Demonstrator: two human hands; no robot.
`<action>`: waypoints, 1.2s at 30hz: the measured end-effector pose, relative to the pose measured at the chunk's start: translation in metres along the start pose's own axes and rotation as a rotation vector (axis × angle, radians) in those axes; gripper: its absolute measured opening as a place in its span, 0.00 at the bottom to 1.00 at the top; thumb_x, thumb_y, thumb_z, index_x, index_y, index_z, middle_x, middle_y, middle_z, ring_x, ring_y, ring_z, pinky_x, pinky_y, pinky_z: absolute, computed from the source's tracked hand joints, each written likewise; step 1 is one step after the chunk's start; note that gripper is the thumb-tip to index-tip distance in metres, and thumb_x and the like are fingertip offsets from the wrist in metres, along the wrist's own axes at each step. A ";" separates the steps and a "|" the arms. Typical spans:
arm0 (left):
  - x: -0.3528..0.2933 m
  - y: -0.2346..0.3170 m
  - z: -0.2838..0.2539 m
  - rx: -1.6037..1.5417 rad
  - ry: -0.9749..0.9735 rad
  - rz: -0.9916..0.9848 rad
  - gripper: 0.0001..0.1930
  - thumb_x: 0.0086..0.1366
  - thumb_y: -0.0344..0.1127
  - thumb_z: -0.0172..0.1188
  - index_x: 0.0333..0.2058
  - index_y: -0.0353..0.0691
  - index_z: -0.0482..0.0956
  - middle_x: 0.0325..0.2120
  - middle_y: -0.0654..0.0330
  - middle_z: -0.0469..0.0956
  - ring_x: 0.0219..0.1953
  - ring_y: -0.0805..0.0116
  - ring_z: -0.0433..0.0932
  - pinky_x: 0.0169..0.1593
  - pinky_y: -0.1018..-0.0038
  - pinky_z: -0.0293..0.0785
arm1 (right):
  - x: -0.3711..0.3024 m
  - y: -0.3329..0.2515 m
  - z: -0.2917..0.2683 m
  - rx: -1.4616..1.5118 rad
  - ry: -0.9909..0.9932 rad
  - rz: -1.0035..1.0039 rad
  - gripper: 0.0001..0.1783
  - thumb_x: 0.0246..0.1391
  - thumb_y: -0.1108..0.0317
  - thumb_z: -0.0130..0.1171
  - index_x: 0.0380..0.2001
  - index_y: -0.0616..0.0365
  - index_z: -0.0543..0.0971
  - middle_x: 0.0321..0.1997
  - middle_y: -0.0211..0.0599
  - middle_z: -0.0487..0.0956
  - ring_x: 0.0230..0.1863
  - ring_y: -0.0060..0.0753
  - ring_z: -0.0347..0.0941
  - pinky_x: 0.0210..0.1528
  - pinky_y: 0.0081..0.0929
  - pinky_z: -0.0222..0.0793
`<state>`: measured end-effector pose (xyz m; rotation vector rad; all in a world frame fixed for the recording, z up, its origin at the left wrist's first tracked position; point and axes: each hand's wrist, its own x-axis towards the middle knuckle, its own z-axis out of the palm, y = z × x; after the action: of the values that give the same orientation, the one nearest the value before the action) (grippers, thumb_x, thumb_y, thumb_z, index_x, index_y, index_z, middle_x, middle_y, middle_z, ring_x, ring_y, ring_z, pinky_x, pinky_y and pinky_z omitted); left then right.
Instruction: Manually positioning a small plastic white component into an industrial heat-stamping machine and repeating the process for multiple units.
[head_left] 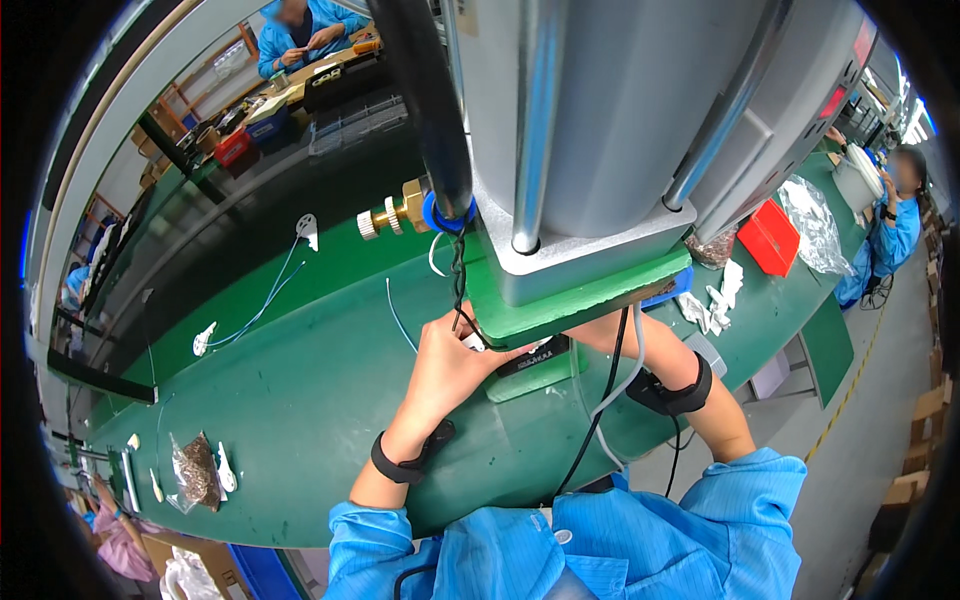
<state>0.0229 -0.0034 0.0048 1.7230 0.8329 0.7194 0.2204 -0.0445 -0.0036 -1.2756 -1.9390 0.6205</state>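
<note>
A pneumatic press with a grey cylinder point(630, 130) and a green plate point(580, 310) stands right in front of me. Beneath the plate's left edge, my left hand point(448, 365) pinches a small white part point(473, 342) between thumb and fingers. My right hand point(603, 328) reaches under the plate from the right. The plate covers its fingers, so what they touch is hidden. Between the hands, a black block point(537, 357) sits on the press's green base point(530, 385). A twisted black wire point(459, 275) hangs down close to my left fingers.
Left on the green table point(310, 420) lie a bag of small brown parts point(198, 472), a white part point(227, 468) and a cable with white ends point(265, 308). To the right are a red bin point(769, 238), clear plastic point(815, 225) and white crumpled pieces point(722, 300). Co-workers sit farther off.
</note>
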 end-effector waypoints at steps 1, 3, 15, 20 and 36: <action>0.000 0.000 0.000 0.017 0.001 0.005 0.20 0.45 0.32 0.70 0.38 0.32 0.76 0.32 0.56 0.80 0.36 0.71 0.78 0.44 0.75 0.72 | 0.000 0.000 0.001 0.001 -0.009 0.018 0.11 0.50 0.68 0.56 0.35 0.63 0.76 0.30 0.43 0.76 0.31 0.38 0.71 0.35 0.30 0.66; 0.000 0.000 -0.001 0.051 0.001 0.015 0.21 0.45 0.32 0.70 0.39 0.33 0.76 0.32 0.56 0.80 0.36 0.71 0.78 0.44 0.75 0.71 | -0.001 0.004 0.004 0.010 0.008 0.006 0.11 0.50 0.67 0.57 0.34 0.62 0.76 0.29 0.43 0.76 0.31 0.38 0.71 0.36 0.30 0.66; -0.013 -0.014 -0.003 0.247 -0.071 0.099 0.19 0.60 0.34 0.52 0.48 0.37 0.61 0.22 0.47 0.76 0.26 0.48 0.75 0.29 0.64 0.68 | -0.109 -0.005 -0.057 -0.516 0.783 0.168 0.33 0.45 0.75 0.57 0.56 0.66 0.59 0.55 0.51 0.61 0.50 0.42 0.64 0.49 0.36 0.63; -0.013 -0.035 -0.001 0.147 -0.031 0.225 0.16 0.61 0.33 0.48 0.47 0.36 0.61 0.24 0.46 0.75 0.26 0.46 0.75 0.30 0.64 0.68 | -0.146 0.072 -0.021 -0.612 0.979 0.322 0.31 0.44 0.78 0.55 0.54 0.66 0.61 0.49 0.50 0.66 0.48 0.47 0.65 0.49 0.37 0.61; -0.018 0.011 -0.014 0.263 -0.064 0.078 0.14 0.62 0.38 0.50 0.41 0.33 0.66 0.17 0.49 0.72 0.19 0.58 0.72 0.25 0.66 0.63 | -0.036 0.085 -0.069 -0.771 -0.085 0.405 0.14 0.43 0.67 0.59 0.35 0.62 0.76 0.34 0.49 0.76 0.36 0.51 0.73 0.38 0.40 0.69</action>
<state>0.0031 -0.0124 0.0177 2.0123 0.8496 0.6236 0.3317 -0.0435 -0.0326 -2.1765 -2.0815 0.0858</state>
